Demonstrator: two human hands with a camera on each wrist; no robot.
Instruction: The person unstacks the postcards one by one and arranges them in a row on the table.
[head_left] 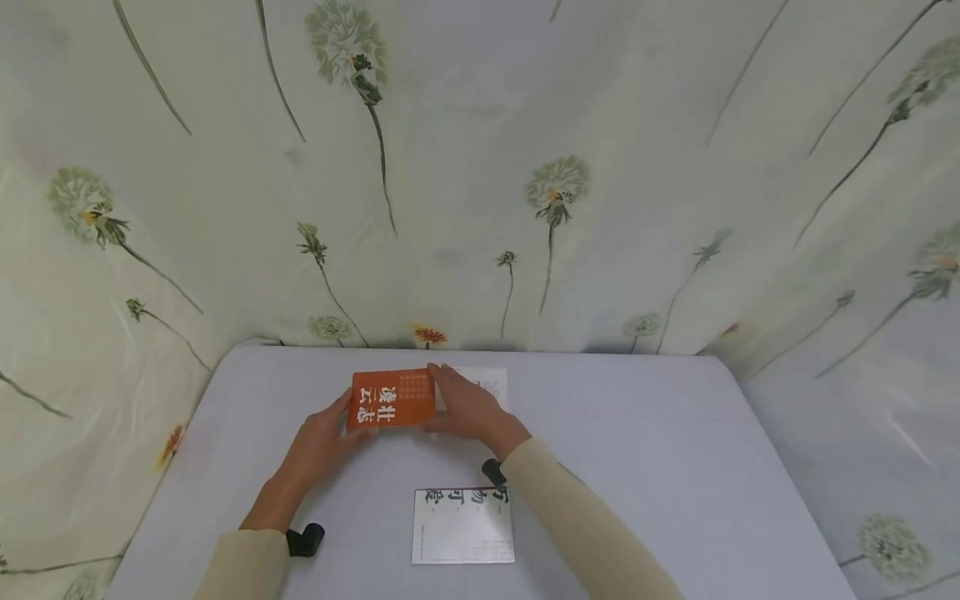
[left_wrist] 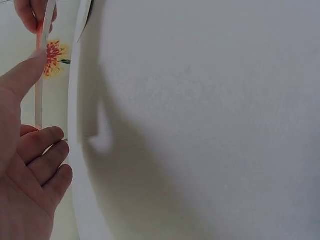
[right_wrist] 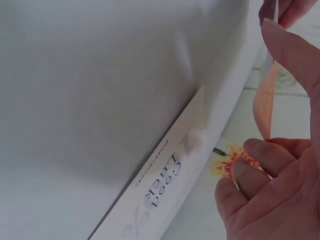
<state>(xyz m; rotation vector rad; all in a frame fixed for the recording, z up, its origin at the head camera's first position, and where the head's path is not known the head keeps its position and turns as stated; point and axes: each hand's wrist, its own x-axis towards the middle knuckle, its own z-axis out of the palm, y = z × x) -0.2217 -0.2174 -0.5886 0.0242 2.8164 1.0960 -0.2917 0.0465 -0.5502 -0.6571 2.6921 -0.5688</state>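
Note:
Both hands hold an orange card (head_left: 393, 397) with white characters, raised over the far part of the table. My left hand (head_left: 318, 446) pinches its left edge, thumb on the near side and fingers at the far side. At the opposite edge, my right hand (head_left: 471, 408) grips it the same way. Seen edge-on in the left wrist view, the card looks thin, with a pale layer beside the orange. A white card (right_wrist: 162, 187) printed "Good Luck" lies on the table under the right hand, partly covered by it in the head view.
A pale card (head_left: 462, 529) with a row of dark characters lies on the white tabletop (head_left: 637, 467), nearer the body between the forearms. Flower-printed cloth (head_left: 465, 167) hangs behind the table's far edge and along its sides.

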